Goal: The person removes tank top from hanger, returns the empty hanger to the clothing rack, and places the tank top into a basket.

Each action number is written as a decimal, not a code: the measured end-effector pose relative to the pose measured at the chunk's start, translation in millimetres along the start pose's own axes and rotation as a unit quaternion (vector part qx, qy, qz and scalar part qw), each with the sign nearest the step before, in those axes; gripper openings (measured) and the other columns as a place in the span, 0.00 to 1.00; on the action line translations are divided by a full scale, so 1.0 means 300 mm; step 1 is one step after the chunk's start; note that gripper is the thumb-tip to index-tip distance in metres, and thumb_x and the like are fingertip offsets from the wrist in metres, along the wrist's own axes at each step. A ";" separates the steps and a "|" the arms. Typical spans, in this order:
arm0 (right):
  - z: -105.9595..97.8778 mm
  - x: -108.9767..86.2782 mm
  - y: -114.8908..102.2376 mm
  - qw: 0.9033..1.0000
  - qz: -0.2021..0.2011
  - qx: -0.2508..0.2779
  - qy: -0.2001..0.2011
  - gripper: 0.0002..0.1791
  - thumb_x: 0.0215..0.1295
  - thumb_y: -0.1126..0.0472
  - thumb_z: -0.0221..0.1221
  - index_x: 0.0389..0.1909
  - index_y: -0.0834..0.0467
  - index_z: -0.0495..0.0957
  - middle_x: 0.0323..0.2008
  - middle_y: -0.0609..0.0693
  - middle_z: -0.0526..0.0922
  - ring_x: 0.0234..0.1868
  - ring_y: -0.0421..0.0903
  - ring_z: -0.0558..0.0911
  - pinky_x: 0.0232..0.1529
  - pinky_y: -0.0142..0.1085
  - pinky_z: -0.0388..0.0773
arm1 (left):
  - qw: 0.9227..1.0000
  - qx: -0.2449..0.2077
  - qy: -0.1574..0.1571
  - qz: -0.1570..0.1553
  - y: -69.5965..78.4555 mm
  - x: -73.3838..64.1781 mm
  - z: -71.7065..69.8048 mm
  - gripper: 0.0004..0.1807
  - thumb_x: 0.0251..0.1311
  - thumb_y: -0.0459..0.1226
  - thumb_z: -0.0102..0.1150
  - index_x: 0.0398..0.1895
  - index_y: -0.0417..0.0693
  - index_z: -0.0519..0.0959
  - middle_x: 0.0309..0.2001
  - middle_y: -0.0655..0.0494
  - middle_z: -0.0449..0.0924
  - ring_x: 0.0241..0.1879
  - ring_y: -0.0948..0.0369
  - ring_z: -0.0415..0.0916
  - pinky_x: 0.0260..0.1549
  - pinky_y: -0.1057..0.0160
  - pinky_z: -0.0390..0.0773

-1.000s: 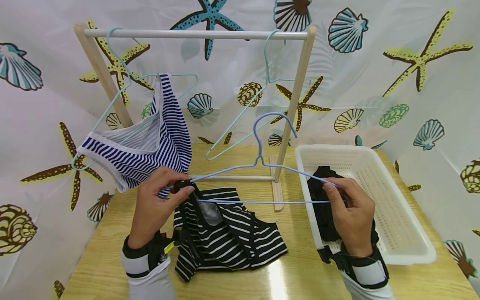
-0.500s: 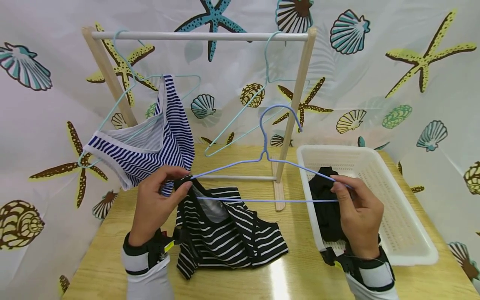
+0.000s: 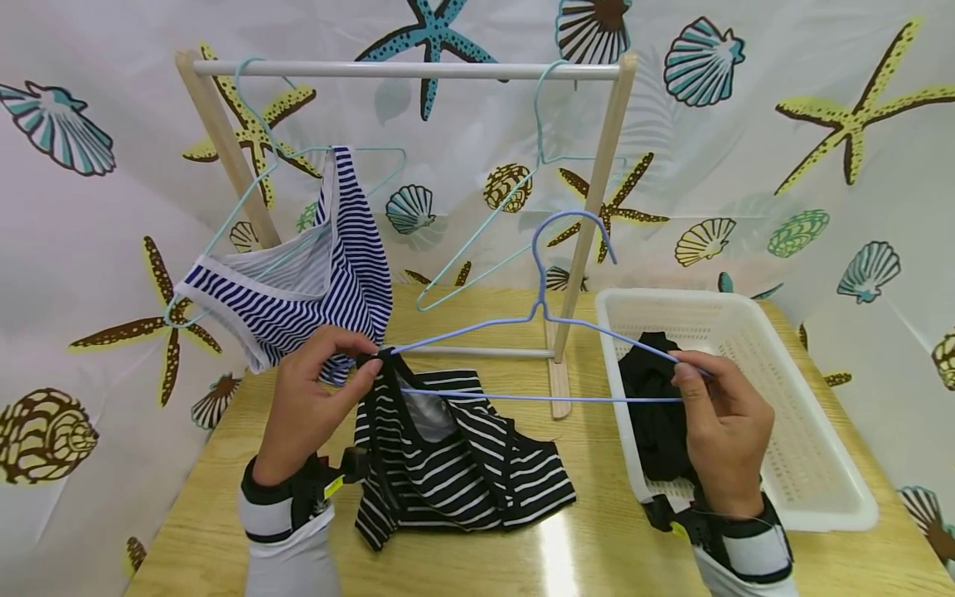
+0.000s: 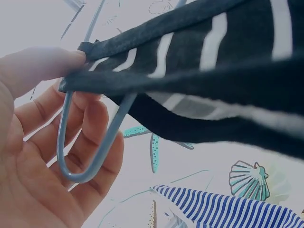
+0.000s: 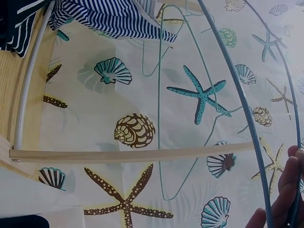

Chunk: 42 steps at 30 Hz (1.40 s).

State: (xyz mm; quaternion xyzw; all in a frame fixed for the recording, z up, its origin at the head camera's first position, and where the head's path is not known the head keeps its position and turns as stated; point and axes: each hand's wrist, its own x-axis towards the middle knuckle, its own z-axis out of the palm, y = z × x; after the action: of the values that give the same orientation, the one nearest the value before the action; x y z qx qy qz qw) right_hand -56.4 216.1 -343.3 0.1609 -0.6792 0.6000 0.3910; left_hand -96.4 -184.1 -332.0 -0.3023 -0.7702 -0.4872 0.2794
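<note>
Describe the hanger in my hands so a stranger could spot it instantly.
Find the rack. In front, a hanger spans from your left hand to your right hand. Its periwinkle blue sets it apart from the rack's two mint-green hangers.

My head camera feed gives me a pale wood-grain table (image 3: 477,572), with a white sheet (image 3: 806,50) behind it and along both sides. Printed on the sheet are a teal starfish (image 3: 434,33) above the table's far edge and a large brown shell (image 3: 48,435) left of the table. A bright glare (image 3: 558,555) streaks the table's near part.
</note>
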 end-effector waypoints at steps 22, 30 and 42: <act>-0.027 0.004 -0.008 0.998 0.002 -0.057 0.013 0.08 0.60 0.82 0.54 0.40 0.81 0.76 0.33 0.50 0.82 0.34 0.42 0.78 0.41 0.27 0.74 | 1.000 0.019 -0.008 -0.018 -0.012 -0.008 -0.004 0.12 0.51 0.24 0.66 0.38 0.44 0.80 0.38 0.56 0.79 0.41 0.61 0.73 0.44 0.68 0.71; -0.034 0.004 -0.013 1.000 0.004 -0.025 0.012 0.08 0.60 0.83 0.53 0.40 0.82 0.75 0.36 0.52 0.83 0.36 0.42 0.78 0.42 0.27 0.74 | 0.999 0.027 -0.006 -0.028 -0.013 -0.020 -0.009 0.12 0.50 0.24 0.67 0.38 0.45 0.80 0.38 0.56 0.78 0.41 0.61 0.72 0.43 0.69 0.69; -0.057 0.008 -0.024 0.998 0.010 -0.068 0.013 0.08 0.61 0.81 0.54 0.41 0.81 0.76 0.37 0.52 0.82 0.36 0.42 0.77 0.42 0.26 0.74 | 0.998 0.049 -0.005 -0.026 -0.013 -0.030 -0.033 0.13 0.50 0.24 0.67 0.38 0.45 0.81 0.37 0.57 0.78 0.40 0.62 0.72 0.43 0.70 0.69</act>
State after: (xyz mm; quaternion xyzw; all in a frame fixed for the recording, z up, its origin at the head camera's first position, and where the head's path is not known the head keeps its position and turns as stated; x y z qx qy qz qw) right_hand -47.2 231.1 -337.1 0.1194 -0.7149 0.5583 0.4036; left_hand -91.8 -196.2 -337.1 -0.2706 -0.8023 -0.4545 0.2767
